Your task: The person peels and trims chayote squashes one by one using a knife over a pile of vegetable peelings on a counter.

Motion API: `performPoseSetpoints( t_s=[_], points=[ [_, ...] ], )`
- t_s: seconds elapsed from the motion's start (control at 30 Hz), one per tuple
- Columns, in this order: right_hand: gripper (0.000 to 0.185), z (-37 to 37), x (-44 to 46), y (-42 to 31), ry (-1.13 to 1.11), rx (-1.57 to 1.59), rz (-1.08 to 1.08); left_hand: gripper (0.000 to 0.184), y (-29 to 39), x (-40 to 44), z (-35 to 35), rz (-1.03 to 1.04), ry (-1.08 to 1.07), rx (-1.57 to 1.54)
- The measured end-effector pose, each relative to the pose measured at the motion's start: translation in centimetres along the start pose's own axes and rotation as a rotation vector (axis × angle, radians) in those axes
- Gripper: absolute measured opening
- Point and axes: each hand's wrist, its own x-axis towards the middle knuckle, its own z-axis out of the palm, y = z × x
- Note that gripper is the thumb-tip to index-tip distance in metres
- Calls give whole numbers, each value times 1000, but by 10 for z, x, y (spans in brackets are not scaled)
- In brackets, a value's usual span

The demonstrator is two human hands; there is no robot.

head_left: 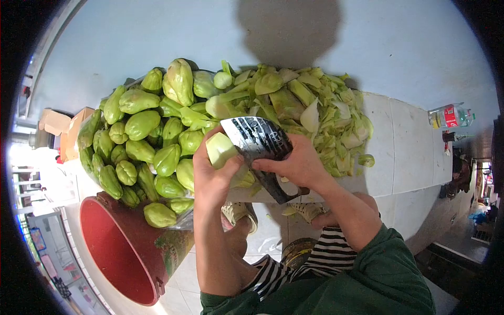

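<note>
My left hand [214,176] is closed around a pale, peeled chayote [220,149], its thumb on the near side. My right hand [299,165] grips a broad flat blade [247,134] with black and silver markings and a black loop handle, resembling a cut-down handsaw. The blade stands tilted close to the chayote's right side; whether its edge touches is hidden. Behind and left of my hands lies a heap of green chayotes [142,126]. A pile of peelings and thin pale-green pieces [315,107] spreads behind and to the right.
A large red bucket [113,252] tilts at the lower left. On the white tiled ledge [404,136] at the right lies a plastic bottle [452,116] with a red label. Cardboard boxes [68,126] stand at the far left. A pale wall [388,42] rises behind the heaps.
</note>
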Motion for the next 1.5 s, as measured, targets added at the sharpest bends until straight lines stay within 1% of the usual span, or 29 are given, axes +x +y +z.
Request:
performPoseSetpoints(
  t_s=[0.07,0.1,0.17,0.3,0.37,0.4,0.47,0.6,0.7,0.8,0.87,1.0,1.07,1.1,1.17,1.2,1.33,1.4,1.43,1.5],
  points=[
    [39,1,0,1,23,69,12,53,1,0,0,-1,-8,-11],
    [39,1,1,1,23,68,12,53,2,0,0,-1,-8,-11],
    [52,0,2,3,53,-13,-7,55,4,-1,1,-25,-25,-10],
    [53,1,2,1,43,104,75,59,6,-1,2,-59,-36,17],
    [55,1,3,2,41,170,107,62,-1,1,1,-4,-43,188],
    [55,1,3,3,40,170,107,62,-1,1,2,-4,-43,189],
    [54,1,3,4,16,229,79,64,0,4,5,21,-19,347],
    [55,-1,0,-2,31,247,97,63,3,6,4,65,38,442],
    [55,-2,0,-2,15,231,105,62,3,7,3,9,99,358],
    [55,-1,1,2,-16,210,115,59,2,8,3,65,155,348],
    [55,0,3,7,-37,138,93,55,2,8,4,91,210,239],
    [54,-1,0,-2,-49,145,123,54,3,10,-1,133,287,264],
    [51,-2,0,-4,-65,146,158,52,4,12,-5,155,397,304],
    [51,-2,0,-4,-68,144,156,52,4,13,-9,156,401,303],
    [50,-2,-1,-2,-99,158,149,48,3,15,-17,148,473,309],
    [50,-2,-2,-3,-101,158,147,45,5,14,-18,146,485,250],
    [51,-1,-2,-2,-95,222,118,41,0,15,-29,121,444,146],
    [51,-1,-2,-2,-99,229,108,39,2,13,-27,72,362,-43],
    [51,-1,-3,-3,-85,236,107,39,3,13,-26,73,362,-44],
    [52,-2,-3,-4,-71,242,105,40,5,12,-25,72,301,-148]
  ],
)
